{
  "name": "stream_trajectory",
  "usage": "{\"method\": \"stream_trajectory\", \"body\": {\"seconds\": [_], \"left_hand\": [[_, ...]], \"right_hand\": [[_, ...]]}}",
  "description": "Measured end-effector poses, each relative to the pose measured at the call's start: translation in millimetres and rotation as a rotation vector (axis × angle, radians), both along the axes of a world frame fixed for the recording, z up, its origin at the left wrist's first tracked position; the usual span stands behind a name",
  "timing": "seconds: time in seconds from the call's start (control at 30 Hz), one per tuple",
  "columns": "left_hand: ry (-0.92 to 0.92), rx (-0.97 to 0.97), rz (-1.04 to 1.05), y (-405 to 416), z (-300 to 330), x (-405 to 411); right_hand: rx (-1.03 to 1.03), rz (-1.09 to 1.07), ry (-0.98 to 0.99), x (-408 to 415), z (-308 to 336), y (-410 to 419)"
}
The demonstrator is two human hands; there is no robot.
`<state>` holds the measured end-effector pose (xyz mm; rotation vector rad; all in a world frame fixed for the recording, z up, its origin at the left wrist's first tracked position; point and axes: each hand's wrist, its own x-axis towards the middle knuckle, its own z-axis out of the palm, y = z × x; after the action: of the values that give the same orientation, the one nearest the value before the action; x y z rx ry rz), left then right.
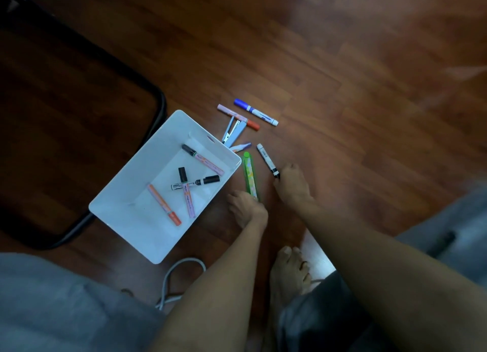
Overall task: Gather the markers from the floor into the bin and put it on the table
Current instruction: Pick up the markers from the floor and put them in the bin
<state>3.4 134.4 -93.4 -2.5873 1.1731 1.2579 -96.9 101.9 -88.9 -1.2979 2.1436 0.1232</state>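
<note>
Dark chair frame [147, 88] far left of the grips, on wood floor [342, 61]. Grey cable [171, 278] loops nearer, below-left. Bare foot [288, 270] just below.

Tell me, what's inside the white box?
Inside the white bin lie five markers: two with black caps, a third black-capped pink one, an orange one and a pink one. Some cross; nothing visible underneath them.

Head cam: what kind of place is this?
Likely a room at home: wood-plank floor, a dark chair or table frame at left, a loose cable. The person crouches barefoot, left hand and right hand at markers beside the white bin.
</note>
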Motion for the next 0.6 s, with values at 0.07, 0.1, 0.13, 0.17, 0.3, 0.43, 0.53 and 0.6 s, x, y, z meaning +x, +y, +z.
{"method": "stream_trajectory", "body": {"seconds": [0.07, 0.1, 0.13, 0.17, 0.3, 0.43, 0.53, 0.6], "left_hand": [[-0.017, 0.004, -0.023, 10.0, 0.9, 4.4], [-0.019, 0.006, -0.031, 13.9, 1.5, 6.1], [-0.018, 0.009, -0.035, 16.1, 2.2, 7.1], [-0.018, 0.012, -0.039, 17.7, 3.2, 8.5], [-0.033, 0.017, -0.114, 16.7, 7.5, 8.2], [-0.034, 0.001, -0.19, 16.5, 8.3, 10.4], [-0.057, 0.001, -0.221, 15.4, 6.8, 15.8], [-0.064, 0.008, -0.245, 13.3, 7.3, 17.4]], "right_hand": [[0.022, -0.032, -0.005, -0.9, 1.9, 5.7], [0.031, -0.05, -0.005, -1.0, 2.3, 9.9], [0.038, -0.068, -0.005, -0.9, 2.7, 14.1], [0.043, -0.086, -0.005, -1.1, 3.0, 19.5], [0.073, -0.139, -0.009, -5.8, 4.9, 37.2], [0.094, -0.167, -0.02, -9.4, 8.7, 42.0], [0.1, -0.176, -0.02, -9.4, 9.6, 41.5], [0.104, -0.184, -0.024, -10.5, 9.6, 41.4]]}}
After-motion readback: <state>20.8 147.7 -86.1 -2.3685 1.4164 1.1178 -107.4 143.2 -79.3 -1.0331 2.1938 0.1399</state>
